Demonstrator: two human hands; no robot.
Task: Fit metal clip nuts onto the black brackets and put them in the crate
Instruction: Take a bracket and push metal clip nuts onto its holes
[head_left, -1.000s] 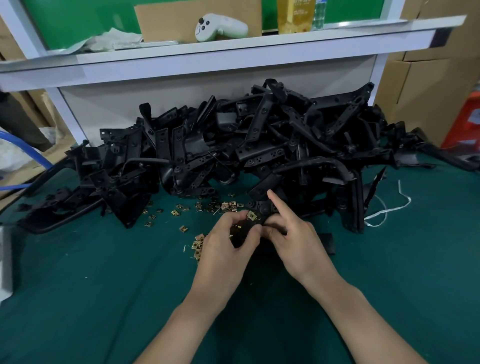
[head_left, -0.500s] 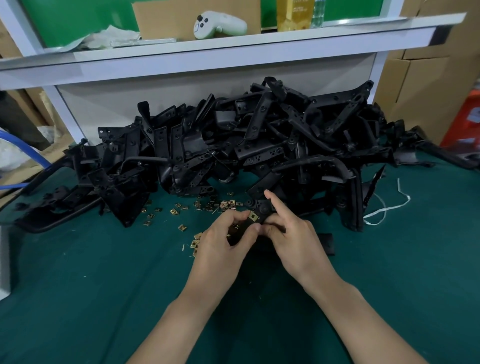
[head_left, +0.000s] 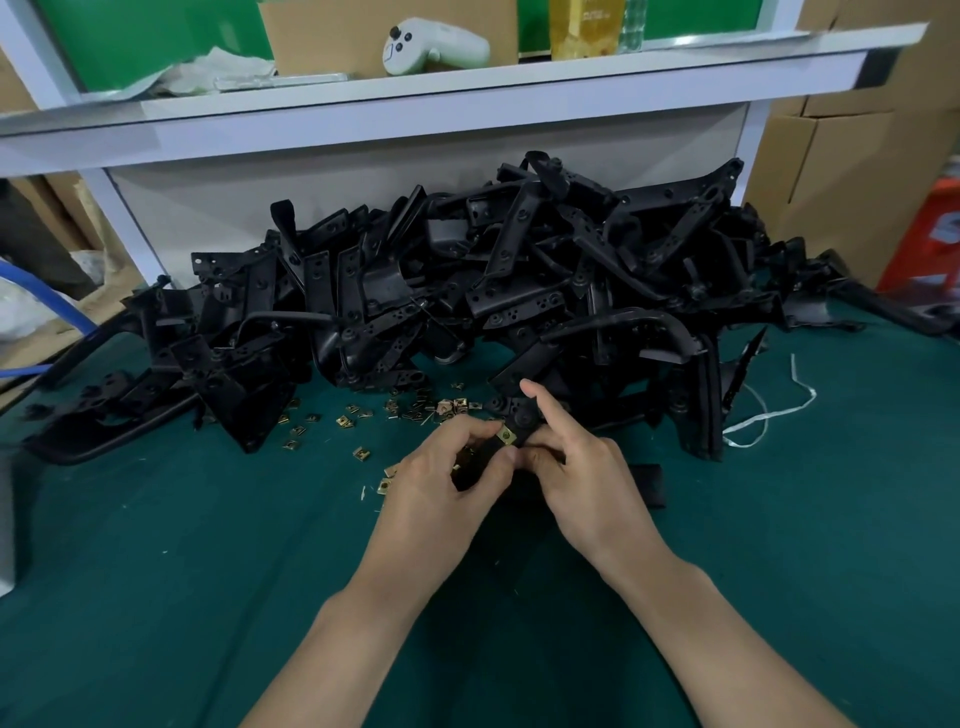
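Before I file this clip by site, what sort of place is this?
Likely a small factory assembly bench: a big heap of black brackets on green matting, loose metal clip nuts scattered beside it, cardboard cartons stacked nearby.

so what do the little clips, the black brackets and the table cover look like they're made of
Clip nuts: thin sheet metal, brassy-gold plated look; they glint and show folded edges.
Black brackets: matte black, moulded plastic or coated metal, hard to tell; dull sheen, round holes.
Table cover: dark green felt-like cloth; no glare, lint specks.
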